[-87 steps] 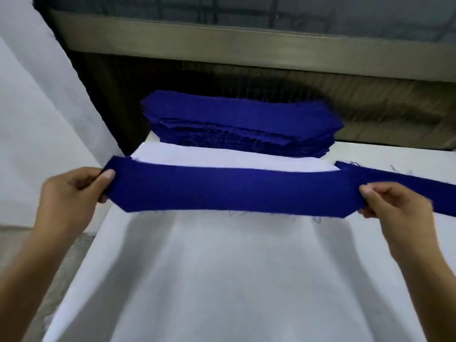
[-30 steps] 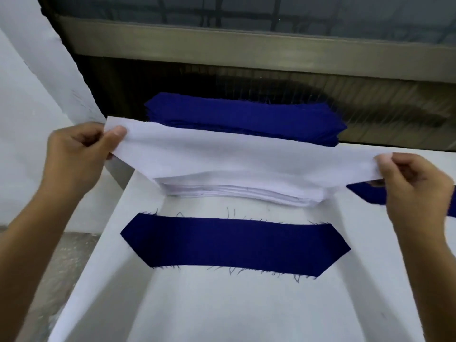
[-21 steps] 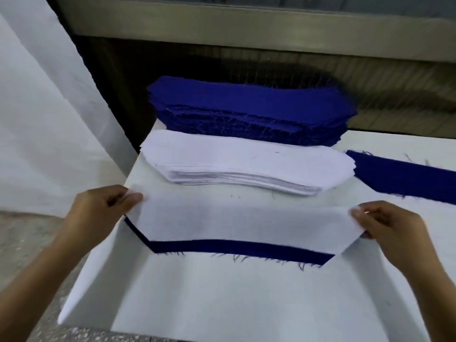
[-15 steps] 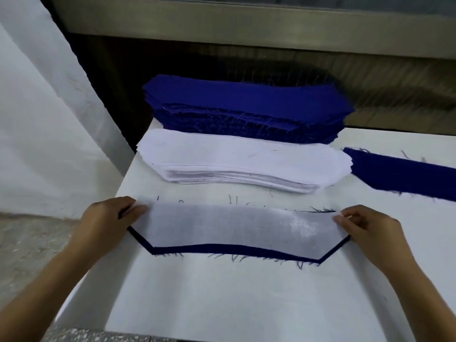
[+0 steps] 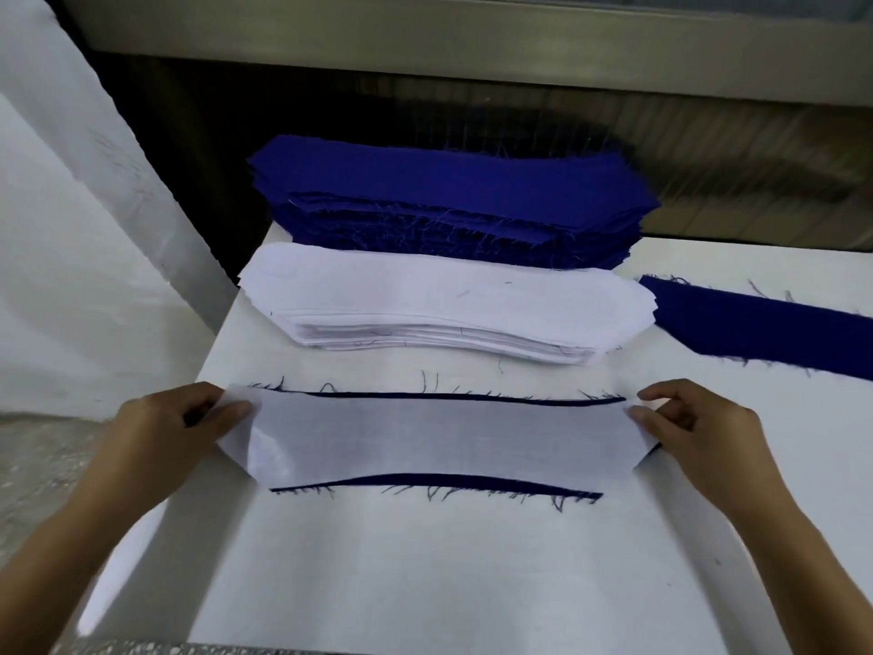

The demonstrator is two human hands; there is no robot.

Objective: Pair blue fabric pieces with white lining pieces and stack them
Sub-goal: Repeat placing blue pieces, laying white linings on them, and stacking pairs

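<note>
Near the table front, a white lining lies on a blue piece. Left hand and right hand pinch its ends. Behind, tall blue stack and white stack await pairing.

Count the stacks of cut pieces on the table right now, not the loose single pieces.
2. The blue stack sits at the table's far edge; the white lining stack lies just in front of it, nearer the hands. The table's right side runs out of view, so more may be hidden.
</note>
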